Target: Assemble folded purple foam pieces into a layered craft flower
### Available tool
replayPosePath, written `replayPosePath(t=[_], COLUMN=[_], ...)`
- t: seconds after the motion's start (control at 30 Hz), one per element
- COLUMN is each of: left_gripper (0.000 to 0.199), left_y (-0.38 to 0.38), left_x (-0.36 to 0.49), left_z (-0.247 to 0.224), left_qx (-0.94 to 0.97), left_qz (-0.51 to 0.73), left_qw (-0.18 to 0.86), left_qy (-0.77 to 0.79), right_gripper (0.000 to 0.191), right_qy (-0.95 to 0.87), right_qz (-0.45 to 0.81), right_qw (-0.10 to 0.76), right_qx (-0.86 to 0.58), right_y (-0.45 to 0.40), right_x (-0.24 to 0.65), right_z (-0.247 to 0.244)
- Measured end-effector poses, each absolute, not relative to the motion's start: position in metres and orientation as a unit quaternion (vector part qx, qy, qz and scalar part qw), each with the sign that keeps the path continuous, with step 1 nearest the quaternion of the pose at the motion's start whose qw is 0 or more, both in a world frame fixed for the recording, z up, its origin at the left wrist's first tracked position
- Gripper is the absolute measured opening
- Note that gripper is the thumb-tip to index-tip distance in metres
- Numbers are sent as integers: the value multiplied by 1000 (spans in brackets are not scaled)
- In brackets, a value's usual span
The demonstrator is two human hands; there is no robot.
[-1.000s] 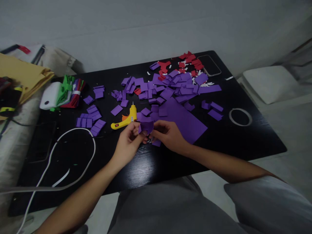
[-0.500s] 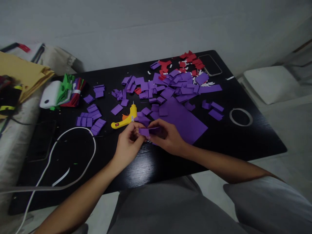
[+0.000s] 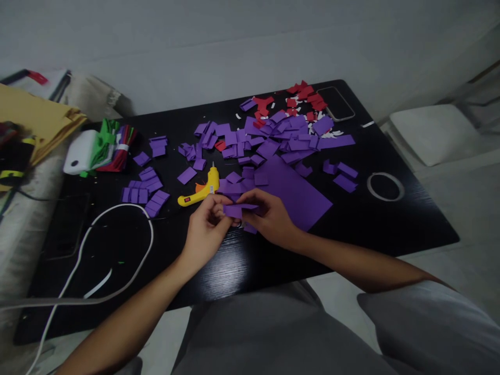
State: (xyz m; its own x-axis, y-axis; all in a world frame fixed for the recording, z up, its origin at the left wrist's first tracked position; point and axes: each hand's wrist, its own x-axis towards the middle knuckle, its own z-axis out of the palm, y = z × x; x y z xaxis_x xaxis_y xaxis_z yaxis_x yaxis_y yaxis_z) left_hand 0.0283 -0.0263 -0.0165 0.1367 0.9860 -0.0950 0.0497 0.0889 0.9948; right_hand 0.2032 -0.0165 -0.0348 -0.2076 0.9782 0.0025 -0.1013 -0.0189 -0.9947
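Between my fingertips is a folded piece of purple paper [image 3: 233,211], held just above the near middle of the black table [image 3: 273,260]. My left hand [image 3: 209,221] pinches its left side, and my right hand [image 3: 269,216] grips its right side with thumb and fingers. Part of the piece is hidden behind the fingers. Beyond my left hand lies a yellow glue gun [image 3: 201,191], its nozzle toward the wall. A large purple sheet [image 3: 299,195] lies flat past my right hand, with a heap of small purple pieces [image 3: 287,130] behind it.
Red paper scraps [image 3: 307,96] and a phone-like dark rectangle [image 3: 336,103] lie at the far right. A ring of tape [image 3: 385,187] rests near the right edge. On the left are a looped white cable [image 3: 150,229], folded purple pieces [image 3: 135,195] and bundled coloured strips [image 3: 117,148].
The purple piece has turned slightly between my fingers, showing more of its upper face. Both hands stay in nearly the same place.
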Motion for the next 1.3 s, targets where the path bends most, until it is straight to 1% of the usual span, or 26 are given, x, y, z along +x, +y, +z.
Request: replayPosePath(t=[0.13, 0.2, 0.3, 0.47, 0.63, 0.73, 1.0, 1.3], left_gripper=[24, 25, 25, 19, 25, 28, 27, 27], left_y=[-26, -26, -26, -21, -17, -17, -17, -17], left_x=[24, 23, 24, 26, 24, 24, 23, 25], left_z=[-20, -21, -21, -16, -11, -8, -10, -12], left_qx=[552, 558, 541, 489, 482, 477, 460, 430], left_qz=[424, 422, 433, 450, 434, 438, 449, 470], left_qw=[499, 497, 521, 572, 591, 590, 591, 606], left_qy=[516, 514, 498, 481, 480, 483, 487, 476], right_gripper=[25, 25, 25, 27, 25, 25, 30, 30], right_qy=[-522, -529, -535, -536, -534, -544, -571, -558], right_qz=[598, 599, 594, 592, 581, 574, 548, 560], right_qw=[474, 468, 467, 464, 477, 479, 474, 480], right_qx=[-382, -378, -377, -383, -387, -381, -386, -380], right_y=[-17, -17, -17, -16, -15, -15, -15, -15], right_x=[203, 204, 204, 206, 206, 207, 210, 210], right_z=[-39, -40, -38, -36, -38, -38, -37, -41])
